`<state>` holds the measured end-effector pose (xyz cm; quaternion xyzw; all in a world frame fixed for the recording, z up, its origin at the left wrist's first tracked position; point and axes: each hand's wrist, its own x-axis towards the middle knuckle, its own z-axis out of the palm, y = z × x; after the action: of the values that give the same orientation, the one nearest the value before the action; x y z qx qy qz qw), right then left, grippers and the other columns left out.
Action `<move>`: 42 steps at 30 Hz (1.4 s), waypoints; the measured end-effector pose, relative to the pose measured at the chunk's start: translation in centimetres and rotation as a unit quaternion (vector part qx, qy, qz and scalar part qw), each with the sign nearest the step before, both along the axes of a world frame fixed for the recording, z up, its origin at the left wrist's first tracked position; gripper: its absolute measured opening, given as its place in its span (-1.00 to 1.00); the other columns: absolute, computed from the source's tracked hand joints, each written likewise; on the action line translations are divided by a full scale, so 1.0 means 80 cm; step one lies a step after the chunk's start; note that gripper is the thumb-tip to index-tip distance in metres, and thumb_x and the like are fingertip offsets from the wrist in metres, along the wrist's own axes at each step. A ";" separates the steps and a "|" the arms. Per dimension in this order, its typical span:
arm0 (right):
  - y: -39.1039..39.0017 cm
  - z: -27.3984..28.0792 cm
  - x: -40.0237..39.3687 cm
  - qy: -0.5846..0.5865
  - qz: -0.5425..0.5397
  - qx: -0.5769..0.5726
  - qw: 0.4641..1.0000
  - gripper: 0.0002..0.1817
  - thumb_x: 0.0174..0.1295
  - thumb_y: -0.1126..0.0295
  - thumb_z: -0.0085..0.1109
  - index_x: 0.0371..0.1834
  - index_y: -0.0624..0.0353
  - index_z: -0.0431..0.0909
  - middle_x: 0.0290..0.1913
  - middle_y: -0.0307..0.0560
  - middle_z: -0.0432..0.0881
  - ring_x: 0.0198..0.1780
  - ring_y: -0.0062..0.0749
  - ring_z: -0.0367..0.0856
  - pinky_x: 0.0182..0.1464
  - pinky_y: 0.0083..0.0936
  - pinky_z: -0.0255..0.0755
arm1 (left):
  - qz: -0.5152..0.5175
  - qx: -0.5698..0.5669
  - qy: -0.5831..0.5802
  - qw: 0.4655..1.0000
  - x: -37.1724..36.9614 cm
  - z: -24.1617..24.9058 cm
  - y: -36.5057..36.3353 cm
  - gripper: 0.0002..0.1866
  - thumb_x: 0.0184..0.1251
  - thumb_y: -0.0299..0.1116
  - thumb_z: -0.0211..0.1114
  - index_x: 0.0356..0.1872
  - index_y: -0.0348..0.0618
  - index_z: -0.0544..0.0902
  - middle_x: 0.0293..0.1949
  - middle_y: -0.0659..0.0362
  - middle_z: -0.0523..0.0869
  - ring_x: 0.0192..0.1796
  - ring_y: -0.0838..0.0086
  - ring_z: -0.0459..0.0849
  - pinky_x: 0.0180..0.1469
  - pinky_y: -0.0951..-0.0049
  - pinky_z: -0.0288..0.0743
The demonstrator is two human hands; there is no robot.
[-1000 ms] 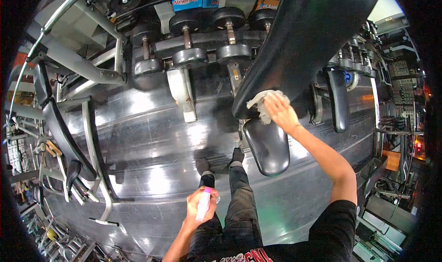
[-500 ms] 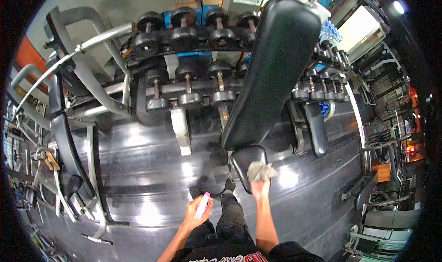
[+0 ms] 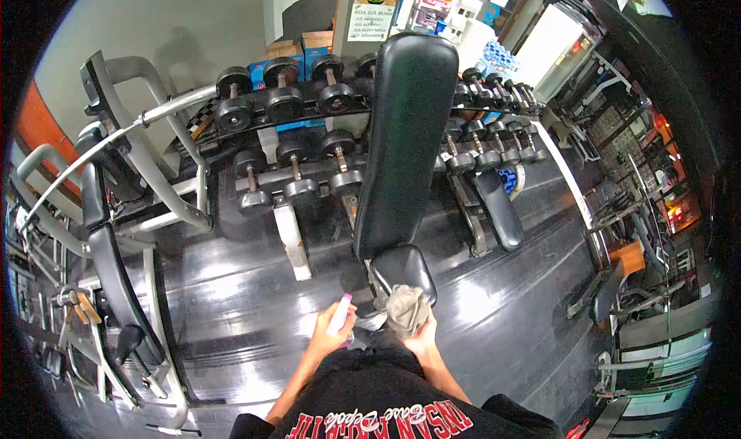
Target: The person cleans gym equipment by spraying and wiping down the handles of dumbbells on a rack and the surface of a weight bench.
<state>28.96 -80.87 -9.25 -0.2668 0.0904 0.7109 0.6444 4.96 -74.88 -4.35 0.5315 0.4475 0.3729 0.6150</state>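
Note:
My left hand [image 3: 327, 336] is closed around a slim white bottle with a pink top [image 3: 339, 315], which points up and slightly right. Close to it on the right, my right hand [image 3: 421, 339] grips a crumpled greyish-beige cloth [image 3: 407, 308]. The cloth overlaps the near edge of a small black bench seat [image 3: 413, 268] in this view. Beyond the seat rises the bench's long black padded backrest [image 3: 409, 138], tilted away from me. Both hands are in front of my black shirt.
A two-tier rack of black dumbbells [image 3: 297, 173] runs behind the bench. A grey-framed machine [image 3: 154, 146] with black pads stands on the left. Another small black bench [image 3: 498, 211] sits to the right. Shiny dark flooring [image 3: 231, 323] spreads around the bench legs.
My right hand has drawn the cloth back from the seat toward my body, nearer my left hand. The view has shifted, so the backrest appears further left and lower.

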 end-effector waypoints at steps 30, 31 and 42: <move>0.143 -0.226 0.423 -0.147 0.218 -0.160 0.952 -0.57 0.42 0.19 -0.20 0.20 0.17 0.45 0.17 -0.09 0.56 0.15 -0.23 0.57 0.20 -0.18 0.46 | 0.251 -0.115 0.038 0.960 0.349 -0.134 0.000 -0.91 0.27 -0.57 0.23 -0.23 -0.28 0.56 -0.44 0.22 0.62 -0.54 0.62 0.59 -0.47 0.58 0.49; 0.155 -0.248 0.424 -0.155 0.232 -0.112 0.954 -0.61 0.42 0.21 -0.12 0.18 0.16 0.45 0.10 -0.13 0.60 0.10 -0.30 0.59 0.17 -0.28 0.47 | 0.255 -0.116 0.059 0.958 0.359 -0.132 0.009 -0.91 0.27 -0.57 0.23 -0.22 -0.26 0.57 -0.44 0.23 0.63 -0.53 0.63 0.58 -0.46 0.58 0.48; 0.305 -0.425 0.283 -0.875 0.306 0.270 0.260 -0.56 0.14 0.34 0.21 0.15 -0.04 0.51 0.16 -0.14 0.58 0.32 -0.19 0.37 0.31 -0.23 0.23 | 0.286 -0.102 0.126 0.944 0.363 -0.233 0.006 -0.88 0.18 -0.59 0.25 -0.25 -0.25 0.60 -0.41 0.17 0.68 -0.47 0.58 0.62 -0.38 0.50 0.53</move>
<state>51.57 -56.47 -43.23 -0.5449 -0.8140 0.1734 0.1014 34.00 -74.42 -22.99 0.3582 0.6900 0.4157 0.4720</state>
